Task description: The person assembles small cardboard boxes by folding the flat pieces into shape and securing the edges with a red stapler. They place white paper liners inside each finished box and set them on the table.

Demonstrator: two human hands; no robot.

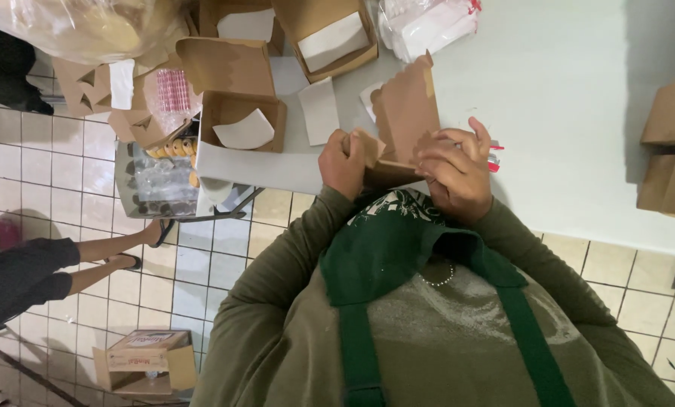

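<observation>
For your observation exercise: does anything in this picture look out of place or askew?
A cardboard box lies tipped on the floor tiles, away from the table. Otherwise nothing stands out: both hands, left and right, grip a half-folded brown carton.

left hand (342,162) and right hand (455,172) grip brown cardboard box (404,113) | white table (564,113) edge | open boxes (239,113) behind

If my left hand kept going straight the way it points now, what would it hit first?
Probably the loose white paper sheet on the table, just beyond the cardboard box your left hand holds; depth is unclear.
</observation>
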